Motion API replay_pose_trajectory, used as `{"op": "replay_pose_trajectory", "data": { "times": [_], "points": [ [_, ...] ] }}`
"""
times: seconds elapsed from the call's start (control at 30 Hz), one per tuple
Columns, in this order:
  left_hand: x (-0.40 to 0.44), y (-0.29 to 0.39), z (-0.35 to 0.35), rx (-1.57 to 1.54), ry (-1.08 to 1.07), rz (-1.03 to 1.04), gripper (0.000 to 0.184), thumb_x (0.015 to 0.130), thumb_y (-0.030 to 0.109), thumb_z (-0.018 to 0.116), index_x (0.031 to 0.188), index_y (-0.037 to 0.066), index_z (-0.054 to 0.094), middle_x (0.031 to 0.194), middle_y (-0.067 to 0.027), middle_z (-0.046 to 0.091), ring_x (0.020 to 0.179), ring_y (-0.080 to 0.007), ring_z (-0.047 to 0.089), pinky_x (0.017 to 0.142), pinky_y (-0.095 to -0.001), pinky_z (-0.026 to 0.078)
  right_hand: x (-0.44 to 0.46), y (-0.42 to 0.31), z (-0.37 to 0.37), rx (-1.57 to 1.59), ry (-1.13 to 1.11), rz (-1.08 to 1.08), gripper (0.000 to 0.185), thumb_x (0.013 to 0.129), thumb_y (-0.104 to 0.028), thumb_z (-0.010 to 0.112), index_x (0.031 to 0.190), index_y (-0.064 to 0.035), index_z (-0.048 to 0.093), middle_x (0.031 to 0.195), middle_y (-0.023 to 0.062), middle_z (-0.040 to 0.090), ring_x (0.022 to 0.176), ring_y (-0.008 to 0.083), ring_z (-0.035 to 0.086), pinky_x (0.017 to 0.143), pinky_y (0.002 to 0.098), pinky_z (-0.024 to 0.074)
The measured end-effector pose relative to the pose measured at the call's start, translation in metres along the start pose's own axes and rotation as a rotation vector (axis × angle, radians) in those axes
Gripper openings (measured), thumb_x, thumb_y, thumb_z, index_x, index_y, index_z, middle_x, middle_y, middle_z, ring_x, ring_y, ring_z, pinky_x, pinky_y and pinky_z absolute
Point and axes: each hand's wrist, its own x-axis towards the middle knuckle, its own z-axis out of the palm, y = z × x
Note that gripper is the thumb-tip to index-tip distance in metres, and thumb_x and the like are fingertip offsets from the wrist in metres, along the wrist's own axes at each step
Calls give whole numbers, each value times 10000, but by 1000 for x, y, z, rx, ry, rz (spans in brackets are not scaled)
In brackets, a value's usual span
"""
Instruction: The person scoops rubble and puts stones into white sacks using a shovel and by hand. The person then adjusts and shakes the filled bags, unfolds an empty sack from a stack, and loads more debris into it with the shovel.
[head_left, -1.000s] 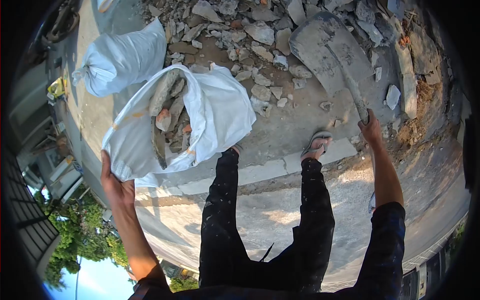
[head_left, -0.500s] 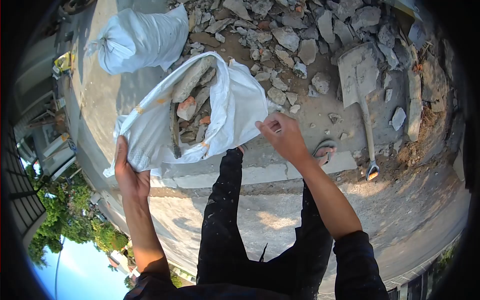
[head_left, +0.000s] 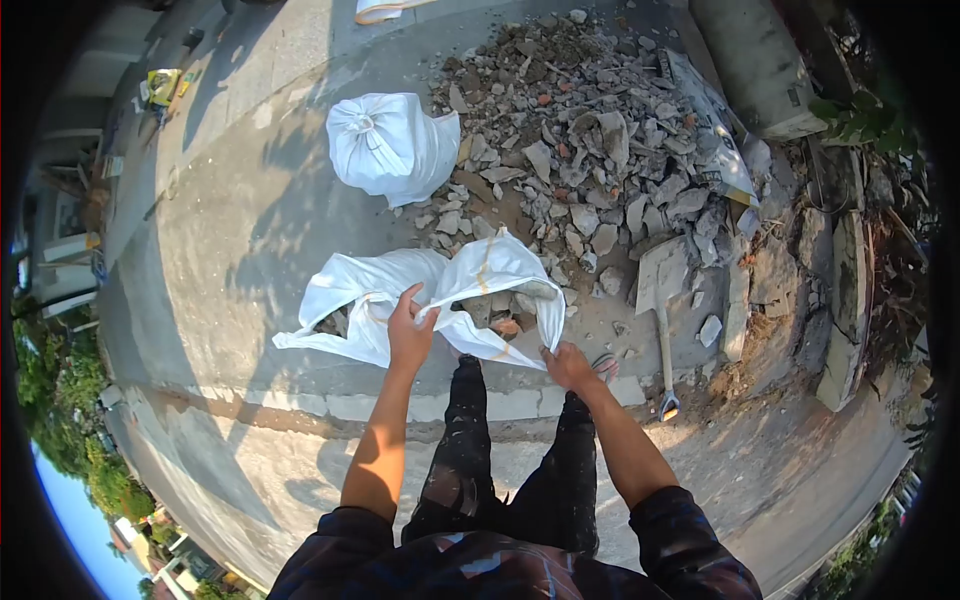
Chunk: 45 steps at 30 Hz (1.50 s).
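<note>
A white woven sack (head_left: 485, 262) stands in front of my feet with its mouth spread, and grey and reddish rubble chunks (head_left: 507, 326) show inside. My right hand (head_left: 568, 367) is closed on the right side of its rim. At the left side of the rim is my left hand (head_left: 408, 335), the sack's edge between its thumb and fingers. Directly to the left lies a second open white sack (head_left: 345, 283), also with rubble in it. It touches or overlaps the first one.
A tied, full white sack (head_left: 390, 150) stands farther off. Beside it spreads a large heap of broken concrete (head_left: 600, 150). A shovel (head_left: 662, 300) lies to the right, its handle toward me. A low kerb strip (head_left: 515, 404) runs by my feet.
My view has lifted and taken in more ground. My right hand, earlier beside the sack with its fingers curled, now grips the rim. My left hand has shifted inward along the sacks.
</note>
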Motion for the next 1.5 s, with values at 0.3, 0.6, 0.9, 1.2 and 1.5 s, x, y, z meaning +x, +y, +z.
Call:
{"op": "replay_pose_trajectory", "data": {
  "times": [0.3, 0.6, 0.9, 1.2, 1.5],
  "points": [
    [-63, -34, 86, -446, 251, -587, 843, 732, 378, 785, 1285, -48, 312, 1227, -215, 383, 1161, -310, 429, 965, -407, 402, -48, -12, 36, -109, 89, -14, 443, 909, -361, 545, 706, 21, 637, 744, 274, 624, 767, 457, 616, 749, 528, 491],
    [-5, -105, 139, -525, 375, -851, 520, 826, 119, 602, 1284, -41, 414, 1228, -239, 526, 1129, -376, 545, 919, -440, 472, -31, -42, 5, -198, 99, 37, 581, 729, -319, 754, 1133, 18, 507, 1078, 244, 566, 1039, 440, 555, 903, 485, 462],
    [-50, -97, 81, -491, 186, -603, 405, 898, 152, 514, 1217, -82, 429, 1185, -252, 535, 1122, -343, 530, 942, -402, 394, 93, -63, 1, -332, -114, -379, 385, 800, -243, 703, 1049, -33, 498, 1035, 176, 574, 1012, 374, 571, 853, 482, 483],
    [-63, -100, 82, -596, 342, -797, 377, 884, 221, 571, 1098, -70, 459, 1060, -199, 538, 1015, -281, 540, 878, -380, 410, 88, -41, 35, -177, 117, -519, 235, 843, -187, 633, 966, -25, 514, 863, 175, 593, 801, 379, 629, 714, 471, 518],
    [-73, -81, 19, -622, 131, -644, 386, 972, 260, 416, 1188, -42, 522, 995, -132, 601, 852, -199, 569, 765, -342, 446, 109, -116, -92, 1040, -17, -261, 222, 893, -32, 496, 735, -119, 367, 626, -13, 426, 484, 63, 403, 425, 254, 404]
  ]
}}
